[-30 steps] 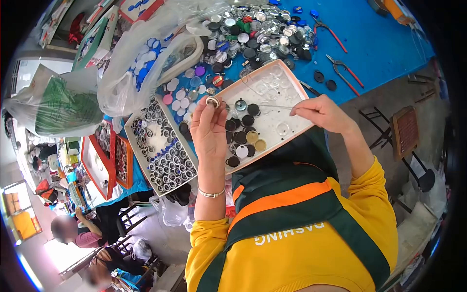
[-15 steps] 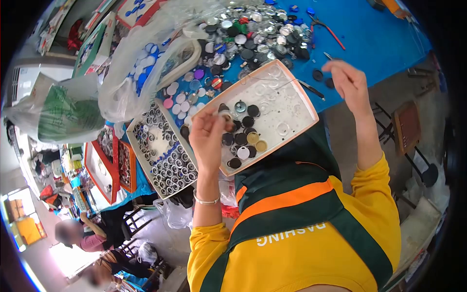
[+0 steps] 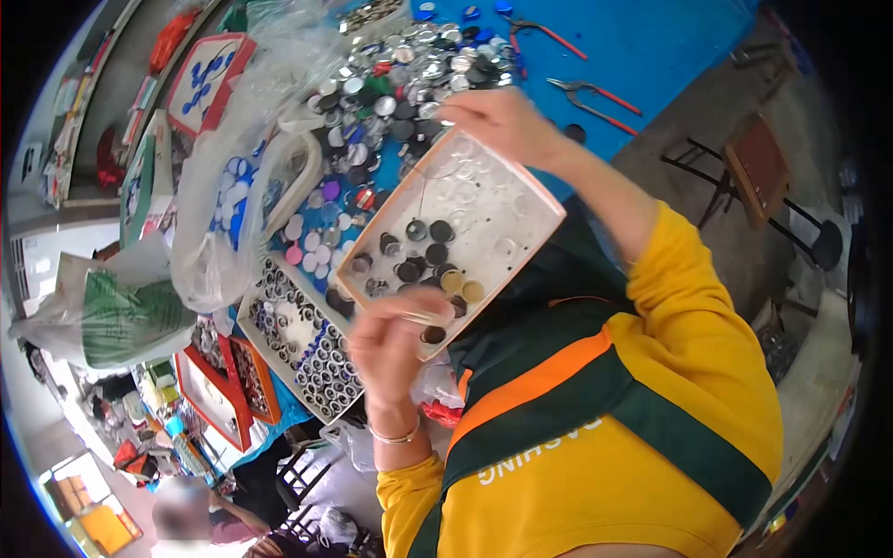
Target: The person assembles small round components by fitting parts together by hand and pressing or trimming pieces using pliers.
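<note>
My left hand [image 3: 391,339] is blurred over the near left corner of the white tray [image 3: 549,197], its fingers pinched round a small pale ring-like piece [image 3: 426,318]. Black discs [image 3: 437,253], gold discs [image 3: 473,292] and clear round pieces lie in the tray. At the tray's far edge, my right hand [image 3: 498,116] reaches over beside the pile of shiny caps [image 3: 400,70]; its fingers are bent together, and what they hold, if anything, is too small to make out.
A box of round silver-rimmed parts [image 3: 326,409] stands left of the tray. Beyond it are a clear plastic bag [image 3: 209,270] and red-edged trays [image 3: 244,432]. Red-handled pliers [image 3: 605,102] lie on the blue table. A person [image 3: 223,525] sits at lower left.
The view has shifted. My right hand has moved from the right of the tray to its far edge by the cap pile. My left hand has come down toward the tray's near corner.
</note>
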Demonstrator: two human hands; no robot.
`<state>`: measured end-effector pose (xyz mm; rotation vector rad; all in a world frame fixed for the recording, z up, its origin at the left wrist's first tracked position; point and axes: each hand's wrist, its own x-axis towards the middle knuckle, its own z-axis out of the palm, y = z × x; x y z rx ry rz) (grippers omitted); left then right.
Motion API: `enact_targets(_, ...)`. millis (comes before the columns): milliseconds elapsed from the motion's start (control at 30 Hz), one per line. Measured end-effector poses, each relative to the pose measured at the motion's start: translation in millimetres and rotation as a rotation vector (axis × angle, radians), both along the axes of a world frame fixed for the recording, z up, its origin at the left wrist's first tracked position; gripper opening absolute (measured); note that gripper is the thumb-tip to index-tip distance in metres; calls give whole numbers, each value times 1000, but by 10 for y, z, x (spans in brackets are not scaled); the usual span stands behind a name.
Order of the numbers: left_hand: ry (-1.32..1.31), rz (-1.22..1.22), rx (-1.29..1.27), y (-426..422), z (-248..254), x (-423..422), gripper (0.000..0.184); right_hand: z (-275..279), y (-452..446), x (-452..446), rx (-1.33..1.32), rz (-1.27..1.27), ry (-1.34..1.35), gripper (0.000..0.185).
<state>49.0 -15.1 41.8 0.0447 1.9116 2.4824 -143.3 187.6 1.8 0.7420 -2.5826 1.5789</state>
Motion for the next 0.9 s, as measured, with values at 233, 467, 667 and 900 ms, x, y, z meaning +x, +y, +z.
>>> enact_targets(233,-71,521,541,-616,-199,-442,6,119,255,774,40,640,153,10)
enact_targets(467,50,-166,-474,218,-335,-73,27,341,-46,359,-260,194,316,10)
enact_targets(667,144,-336,-338,437,29,-135,19,-12,-338,351,-43,335,355,7)
enact_targets(900,-70,494,432,-116,-41,-475,12,-42,34,940,181,678,251,6)
